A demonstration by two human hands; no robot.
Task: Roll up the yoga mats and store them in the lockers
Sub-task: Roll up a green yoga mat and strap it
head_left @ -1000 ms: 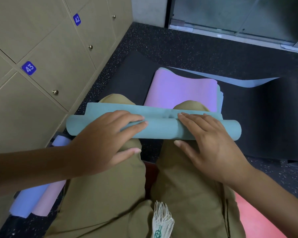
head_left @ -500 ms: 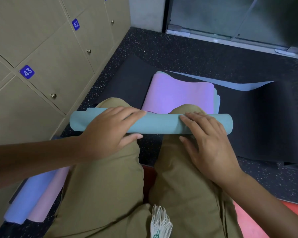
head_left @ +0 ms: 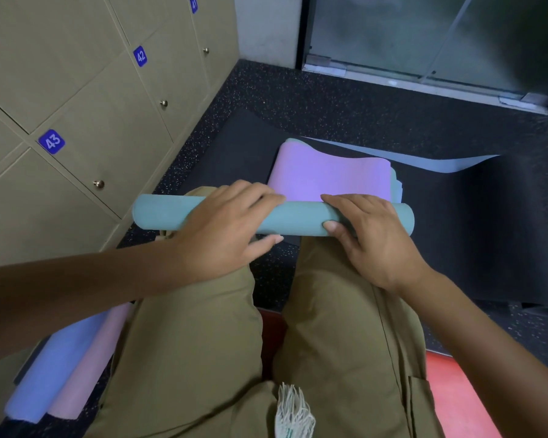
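Note:
A teal yoga mat (head_left: pixel 301 218), rolled into a tube, lies crosswise over my knees. My left hand (head_left: pixel 225 229) lies over its left half, fingers stretched across the top and thumb free below the roll. My right hand (head_left: pixel 370 238) wraps the right half, fingers over the top and thumb pressed on the near side. Just beyond the roll, a purple mat (head_left: pixel 329 175) lies flat on top of a teal layer. Beige lockers (head_left: pixel 108 128) numbered 41 to 43 stand shut on my left.
A black mat (head_left: pixel 487 216) covers the floor ahead, with a light-blue mat edge (head_left: pixel 424 162) across it. A rolled blue mat (head_left: pixel 41 374) and a pink mat (head_left: pixel 86 368) lie by my left thigh. A red surface (head_left: pixel 456 393) shows under my right leg. A glass door (head_left: pixel 424 36) is ahead.
The teal roll has moved forward over my knees, away from me. The flat teal strip beyond it has been wound in. Both hands went forward with it.

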